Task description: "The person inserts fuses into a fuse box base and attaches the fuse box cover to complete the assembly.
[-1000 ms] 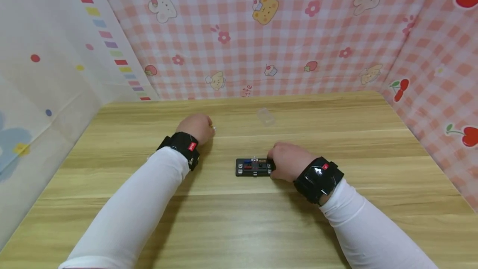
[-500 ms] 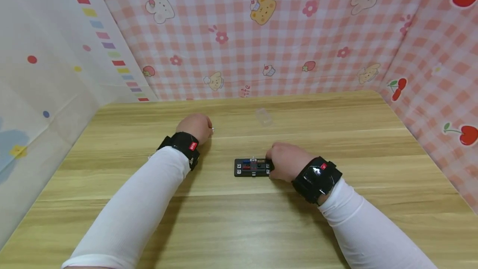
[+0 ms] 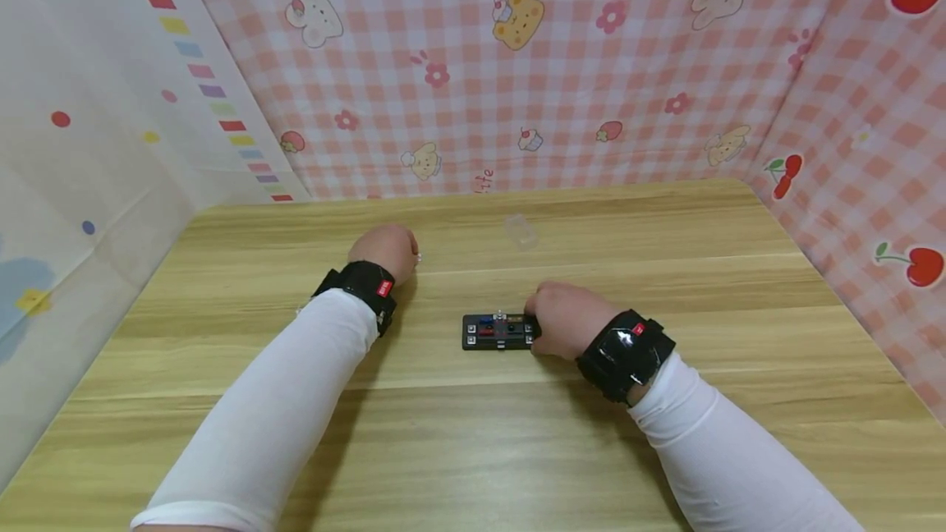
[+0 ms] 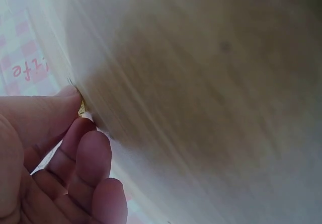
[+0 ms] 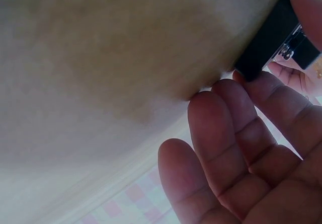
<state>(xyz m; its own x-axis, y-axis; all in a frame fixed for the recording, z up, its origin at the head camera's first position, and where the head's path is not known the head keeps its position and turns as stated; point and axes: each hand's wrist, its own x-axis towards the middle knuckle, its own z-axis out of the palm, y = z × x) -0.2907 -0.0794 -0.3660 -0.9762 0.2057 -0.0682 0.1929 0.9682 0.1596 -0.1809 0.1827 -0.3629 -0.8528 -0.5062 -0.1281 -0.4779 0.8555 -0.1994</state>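
Note:
A black fuse block lies flat on the table, with blue, red and other small blade fuses set in it and metal terminals at its ends. My right hand holds its right end between thumb and index finger. In the right wrist view, the block's dark end shows between those fingers, while the other fingers rest loosely beside it. To the left and farther back, my left hand pinches a small yellow blade fuse close over the wood. Thumb and fingertips hide most of that fuse.
A clear plastic cover lies near the back of the wooden table. Patterned cloth walls stand behind the table and at both sides. Each wrist wears a black strap.
The yellow of the blade fuse, seen at my left fingertips a second ago, is now hidden in the head view, leaving a small shiny tip. The head view has shifted slightly; both hands stay in place.

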